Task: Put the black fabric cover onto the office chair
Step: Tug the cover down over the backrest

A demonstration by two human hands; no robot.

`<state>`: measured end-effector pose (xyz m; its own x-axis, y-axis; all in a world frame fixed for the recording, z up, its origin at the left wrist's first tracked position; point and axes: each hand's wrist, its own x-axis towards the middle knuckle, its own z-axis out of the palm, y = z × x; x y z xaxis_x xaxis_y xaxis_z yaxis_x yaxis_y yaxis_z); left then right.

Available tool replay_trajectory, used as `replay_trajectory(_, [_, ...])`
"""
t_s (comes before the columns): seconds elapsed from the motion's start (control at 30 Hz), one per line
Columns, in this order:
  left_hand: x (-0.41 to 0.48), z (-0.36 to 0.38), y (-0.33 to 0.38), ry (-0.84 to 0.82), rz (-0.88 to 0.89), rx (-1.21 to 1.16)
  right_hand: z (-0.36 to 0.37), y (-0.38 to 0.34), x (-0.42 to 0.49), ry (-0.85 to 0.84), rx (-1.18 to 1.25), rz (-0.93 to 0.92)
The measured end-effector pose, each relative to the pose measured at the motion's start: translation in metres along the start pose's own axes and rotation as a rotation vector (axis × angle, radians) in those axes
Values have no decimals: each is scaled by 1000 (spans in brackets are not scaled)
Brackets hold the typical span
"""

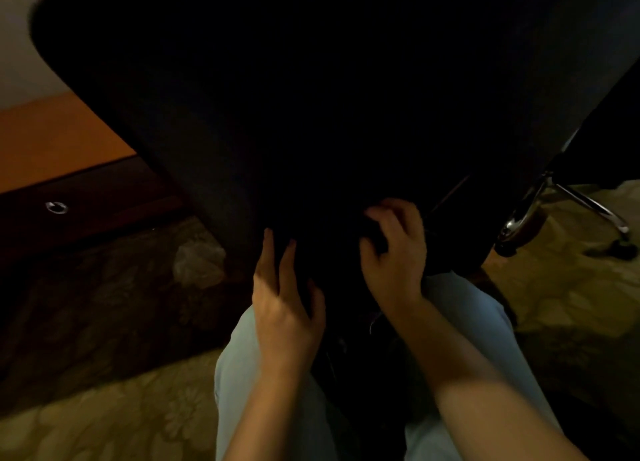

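Well, from my head view the black fabric cover [277,96] seems to be drawn down over the back of the office chair [554,204], whose chrome base shows at the right. Cloth and chair are both so dark that I cannot make out where one ends and the other begins. I judge I am at the last part of the job, seating the lower hem at the foot of the backrest, just above my knees.

My right hand [394,252] is curled tight, fingers and thumb bunching a wad of the cover at the bottom edge. My left hand [284,297] sits just beside it and a little lower. Its fingers [289,256] are nearly straight and lie against the cloth, with the thumb bent in toward them. Whether a fold is pinched there I cannot tell, as the dark swallows it.

Next, I reckon, comes an even downward tug with both hands, then tucking the hem under the backrest so it sits smooth. Pulling harder on one side would likely drag the cover askew.
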<state>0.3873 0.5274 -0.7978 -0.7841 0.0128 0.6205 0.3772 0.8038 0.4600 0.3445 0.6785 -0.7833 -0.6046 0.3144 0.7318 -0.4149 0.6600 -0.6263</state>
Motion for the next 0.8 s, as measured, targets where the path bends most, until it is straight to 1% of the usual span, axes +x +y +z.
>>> replay_trajectory(0.1, [1,0,-3,-5,33,16,-1,3,0,-86,-19,-93])
replay_trajectory(0.17, [1,0,-4,-10,41,32,-5,7,2,-75,-24,-93])
replay_trajectory(0.23, [2,-1,-4,-14,34,38,-12,13,5,5,-19,-27])
replay_trajectory(0.4, [2,-3,-4,-29,9,15,-28,22,21,258,66,256])
replay_trajectory(0.47, [2,-3,-4,-30,3,9,-28,19,23,304,147,360])
replay_trajectory(0.5, [2,-3,-4,-29,0,8,-26,15,22,308,161,373])
replay_trajectory(0.57, [1,-3,-2,-29,-5,4,-18,8,16,286,117,311])
replay_trajectory(0.6, [1,-3,-2,-30,-8,2,-14,4,11,250,96,263])
replay_trajectory(0.7, [1,-3,-2,-27,-13,-2,-2,-3,0,68,35,123])
replay_trajectory(0.8, [2,-3,-5,-25,18,7,4,-1,-6,-97,3,-50])
